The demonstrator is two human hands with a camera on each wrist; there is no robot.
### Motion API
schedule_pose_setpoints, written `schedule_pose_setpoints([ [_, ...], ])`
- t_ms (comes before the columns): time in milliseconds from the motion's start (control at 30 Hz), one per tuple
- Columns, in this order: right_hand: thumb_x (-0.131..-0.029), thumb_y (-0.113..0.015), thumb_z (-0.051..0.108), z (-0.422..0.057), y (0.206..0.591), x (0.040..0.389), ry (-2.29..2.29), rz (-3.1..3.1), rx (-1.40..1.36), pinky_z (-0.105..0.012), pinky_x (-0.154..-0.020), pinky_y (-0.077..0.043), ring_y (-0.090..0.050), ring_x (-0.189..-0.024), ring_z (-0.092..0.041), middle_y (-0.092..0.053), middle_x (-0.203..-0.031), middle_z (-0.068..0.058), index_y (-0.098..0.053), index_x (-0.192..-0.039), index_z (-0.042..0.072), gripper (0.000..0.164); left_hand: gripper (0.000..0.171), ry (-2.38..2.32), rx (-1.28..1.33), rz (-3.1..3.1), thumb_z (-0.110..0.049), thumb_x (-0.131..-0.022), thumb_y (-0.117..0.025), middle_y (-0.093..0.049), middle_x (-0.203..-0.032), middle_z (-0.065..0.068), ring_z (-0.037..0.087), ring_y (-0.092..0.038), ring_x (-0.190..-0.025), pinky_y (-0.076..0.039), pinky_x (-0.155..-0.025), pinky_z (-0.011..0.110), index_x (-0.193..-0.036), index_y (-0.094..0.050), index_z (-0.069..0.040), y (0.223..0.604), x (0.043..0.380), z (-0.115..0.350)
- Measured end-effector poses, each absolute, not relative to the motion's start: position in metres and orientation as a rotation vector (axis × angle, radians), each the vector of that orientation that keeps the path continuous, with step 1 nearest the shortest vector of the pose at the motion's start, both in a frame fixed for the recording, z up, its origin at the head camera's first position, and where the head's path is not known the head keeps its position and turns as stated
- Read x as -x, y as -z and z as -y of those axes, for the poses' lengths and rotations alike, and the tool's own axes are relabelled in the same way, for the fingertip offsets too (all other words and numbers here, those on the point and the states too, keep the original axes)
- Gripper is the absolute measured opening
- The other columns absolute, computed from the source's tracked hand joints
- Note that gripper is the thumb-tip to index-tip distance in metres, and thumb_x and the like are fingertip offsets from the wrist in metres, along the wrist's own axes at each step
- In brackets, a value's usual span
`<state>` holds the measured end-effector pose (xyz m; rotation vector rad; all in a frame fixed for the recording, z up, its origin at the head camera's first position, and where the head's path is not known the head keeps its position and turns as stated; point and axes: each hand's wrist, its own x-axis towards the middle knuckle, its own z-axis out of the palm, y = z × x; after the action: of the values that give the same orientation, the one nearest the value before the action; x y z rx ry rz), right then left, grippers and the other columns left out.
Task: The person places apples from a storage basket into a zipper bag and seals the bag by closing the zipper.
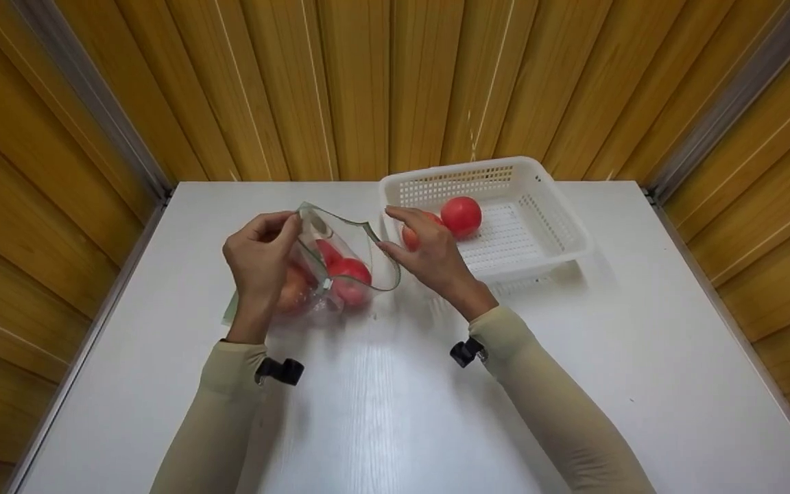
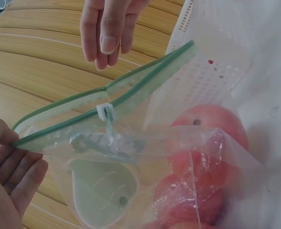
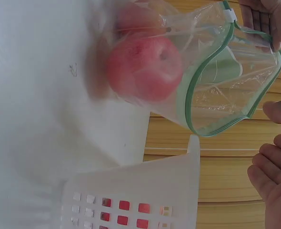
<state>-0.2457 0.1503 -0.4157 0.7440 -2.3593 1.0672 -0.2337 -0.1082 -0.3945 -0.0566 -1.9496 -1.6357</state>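
My left hand pinches one corner of the mouth of a clear zip bag with green edging and a white slider. The bag rests on the white table, its mouth spread apart. Inside it lie several red, apple-like fruits, and a pale green leaf print shows on its side. My right hand is between the bag and the basket, fingers extended, the thumb tip right at the bag's green rim in the head view.
A white perforated plastic basket stands at the back, right of the bag. Two red fruits sit in its left part, one partly hidden by my right hand. Wood-patterned panels rise behind the white table and at both sides.
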Motion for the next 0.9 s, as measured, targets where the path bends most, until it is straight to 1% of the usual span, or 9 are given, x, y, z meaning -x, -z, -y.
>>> schedule_pose_setpoints([
  [133,-0.092,-0.086,0.012,-0.157,0.418,0.25,-1.091,2.384,-0.677,-0.037,-0.112,-0.048,-0.062,-0.133,-0.029,-0.067,-0.14,-0.016,-0.065,-0.139,-0.001,0.053,0.011,1.633,0.08,1.938,-0.009,-0.094,-0.081,-0.079,-0.094,0.012,0.013,-0.068,-0.077,-0.057,-0.071,0.019,-0.1,-0.083,0.0,0.396,0.234,0.109],
  [267,-0.092,-0.085,0.011,-0.163,0.42,0.255,-1.103,2.383,-0.624,-0.036,-0.11,-0.05,-0.063,-0.129,-0.029,-0.067,-0.139,-0.016,-0.066,-0.139,-0.001,0.051,0.01,1.634,0.109,1.932,-0.01,-0.095,-0.081,-0.079,-0.092,0.01,0.013,-0.069,-0.076,-0.057,-0.07,0.019,-0.099,-0.083,-0.002,0.397,0.235,0.111],
  [467,-0.092,-0.085,0.009,-0.175,0.427,0.265,-1.068,2.378,-0.584,-0.04,-0.112,-0.048,-0.063,-0.129,-0.031,-0.068,-0.137,-0.017,-0.066,-0.137,-0.003,0.051,0.01,1.633,0.119,1.934,-0.013,-0.096,-0.08,-0.079,-0.091,0.008,0.014,-0.07,-0.077,-0.058,-0.072,0.021,-0.099,-0.084,-0.004,0.398,0.236,0.111],
  [733,-0.092,-0.085,0.008,-0.19,0.438,0.274,-1.127,2.447,-0.464,-0.044,-0.112,-0.048,-0.062,-0.13,-0.032,-0.066,-0.14,-0.017,-0.064,-0.14,-0.001,0.054,0.009,1.623,0.093,1.941,-0.011,-0.095,-0.081,-0.079,-0.092,0.008,0.013,-0.068,-0.077,-0.057,-0.072,0.02,-0.099,-0.084,-0.003,0.396,0.234,0.11],
  [900,-0.091,-0.085,0.008,-0.196,0.445,0.281,-1.138,2.475,-0.418,-0.046,-0.11,-0.05,-0.064,-0.123,-0.036,-0.067,-0.138,-0.019,-0.063,-0.14,-0.002,0.054,0.01,1.622,0.082,1.943,-0.008,-0.094,-0.081,-0.079,-0.094,0.012,0.012,-0.066,-0.077,-0.056,-0.072,0.019,-0.101,-0.083,0.0,0.395,0.234,0.109],
])
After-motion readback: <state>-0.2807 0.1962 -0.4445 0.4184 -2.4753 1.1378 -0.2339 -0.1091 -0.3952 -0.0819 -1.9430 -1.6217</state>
